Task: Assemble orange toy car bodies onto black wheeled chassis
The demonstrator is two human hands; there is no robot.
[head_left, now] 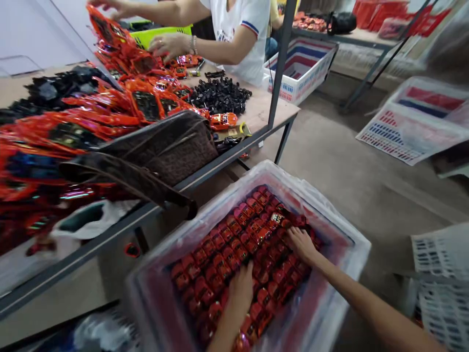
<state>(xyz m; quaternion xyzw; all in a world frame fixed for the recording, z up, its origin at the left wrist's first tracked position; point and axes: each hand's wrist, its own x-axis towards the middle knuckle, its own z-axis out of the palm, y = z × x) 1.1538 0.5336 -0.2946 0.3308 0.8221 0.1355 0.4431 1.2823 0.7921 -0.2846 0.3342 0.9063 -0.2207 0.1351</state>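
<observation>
Rows of shiny red-orange toy cars (222,266) lie packed side by side in a large plastic-lined crate (154,293) in front of me. My left hand (240,286) reaches down onto the cars near the crate's middle; its fingertips are mostly hidden, so I cannot tell whether it grips one. My right hand (301,243) rests on the cars towards the far right side, its fingers slightly apart and touching them. Just beyond those fingers, a car with a pale marking (276,218) sits on the layer beside some darker, blurred pieces.
Left of the crate, a metal-edged worktable (262,112) bears orange car shells (110,110), black parts (220,95) and a dark bag (164,146). Across it, a person in a white shirt (238,44) handles shells. More crates (414,122) stand on the floor to the right.
</observation>
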